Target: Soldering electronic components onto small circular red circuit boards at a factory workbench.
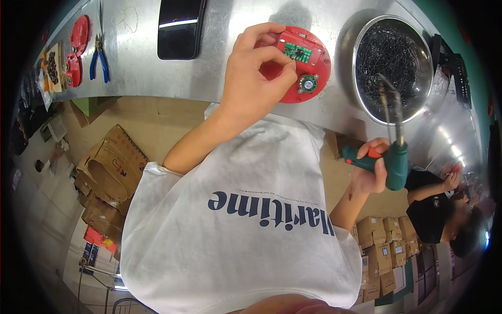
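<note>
On the metal bench, a round red plastic housing (320, 70) carries a green circuit board (298, 52) and a small round speaker (308, 83). My left hand (246, 83) rests over its left side, thumb and index fingertip pinched together at the board's lower edge. Whatever lies between those fingertips is too small to make out. In my right hand (372, 175) is a green pistol-grip soldering gun (397, 165) with a red trigger. Its metal tip points away from me, above a steel bowl (358, 86) of thin black wire-like pieces (384, 55).
A black phone (180, 29) lies left of my left hand. Farther left are blue-handled pliers (99, 63) and more red plastic parts (78, 36). Cardboard boxes (112, 167) stand below the bench's near edge. Another person (439, 204) works at the right.
</note>
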`<state>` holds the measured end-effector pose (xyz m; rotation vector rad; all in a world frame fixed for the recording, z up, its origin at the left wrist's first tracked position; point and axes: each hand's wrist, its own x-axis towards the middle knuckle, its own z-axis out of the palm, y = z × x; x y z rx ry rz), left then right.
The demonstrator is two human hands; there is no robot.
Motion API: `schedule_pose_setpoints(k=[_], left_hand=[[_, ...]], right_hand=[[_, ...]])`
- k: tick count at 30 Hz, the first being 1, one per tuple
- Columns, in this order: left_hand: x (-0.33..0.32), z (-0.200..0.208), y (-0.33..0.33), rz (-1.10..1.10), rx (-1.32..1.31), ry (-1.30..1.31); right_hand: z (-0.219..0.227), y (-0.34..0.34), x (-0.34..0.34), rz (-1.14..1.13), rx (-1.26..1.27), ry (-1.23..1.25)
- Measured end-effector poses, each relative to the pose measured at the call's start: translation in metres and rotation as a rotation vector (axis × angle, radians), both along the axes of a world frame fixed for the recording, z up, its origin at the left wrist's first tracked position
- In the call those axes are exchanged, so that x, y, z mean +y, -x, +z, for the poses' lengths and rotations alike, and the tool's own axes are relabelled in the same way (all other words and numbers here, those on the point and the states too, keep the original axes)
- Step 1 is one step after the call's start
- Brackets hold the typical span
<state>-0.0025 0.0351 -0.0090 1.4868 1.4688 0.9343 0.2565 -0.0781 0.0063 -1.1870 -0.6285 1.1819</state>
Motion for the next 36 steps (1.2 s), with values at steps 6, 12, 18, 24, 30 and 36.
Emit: schedule_pose_setpoints(k=[6, 12, 18, 24, 30, 36], left_hand=[[0.002, 0.004, 0.003, -0.032, 0.04, 0.012], [0.005, 0.008, 0.013, -0.1, 0.115, 0.012], [0.022, 0.019, 0.034, -0.384, 0.092, 0.004], [0.076, 0.039, 0.04, -0.755, 0.493, -0.079], [0.14, 0.053, 0.005, -0.238, 0.799, -0.617], [0.095, 0.033, -0.049, -0.517, 0.512, -0.746]], right_hand=[[-0.024, -0.036, -0.01, -0.069, 0.109, -0.029], [-0.029, -0.033, -0.008, -0.088, 0.211, -0.041], [-0.032, -0.029, -0.016, -0.153, 0.299, -0.057], [-0.031, -0.02, -0.013, -0.19, 0.309, -0.025], [-0.035, -0.018, -0.016, -0.237, 0.318, -0.049], [-0.034, -0.011, -0.015, -0.266, 0.33, -0.055]])
